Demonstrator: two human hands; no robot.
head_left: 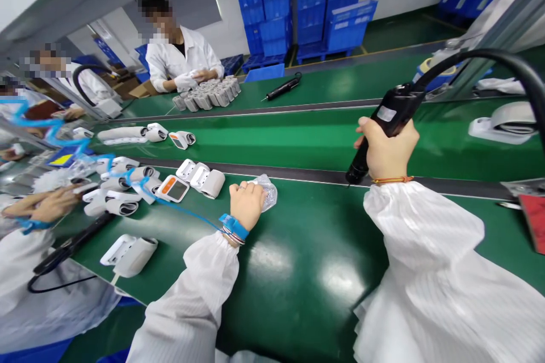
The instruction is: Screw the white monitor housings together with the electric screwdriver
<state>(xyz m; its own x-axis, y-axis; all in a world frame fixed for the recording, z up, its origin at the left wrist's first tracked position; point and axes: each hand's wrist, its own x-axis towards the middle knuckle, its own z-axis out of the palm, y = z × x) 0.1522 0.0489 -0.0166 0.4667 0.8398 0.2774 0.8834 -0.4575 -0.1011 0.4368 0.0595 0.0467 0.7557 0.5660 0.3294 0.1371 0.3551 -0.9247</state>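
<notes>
My right hand point(389, 150) is wrapped round a black electric screwdriver point(394, 108), whose cable arches off to the right. The driver is tilted, its bit pointing down near the front edge of the belt. My left hand point(247, 204) rests on the green bench with fingers curled in at a small clear plastic tray point(269, 193) of tiny shiny pieces; its fingertips are hidden. A blue wrist strap point(234, 228) with a coiled cord is on that wrist. Left of this hand lie white cuffed devices point(208, 181) and one with an orange-edged screen point(172, 188).
A green conveyor belt point(272, 139) runs behind the bench. Beyond it, a co-worker point(183, 57) handles grey parts; another screwdriver point(283, 88) lies there. A neighbour's hands point(55, 204) work at left. One device point(130, 255) sits near the bench edge; a red item point(534, 221) lies right.
</notes>
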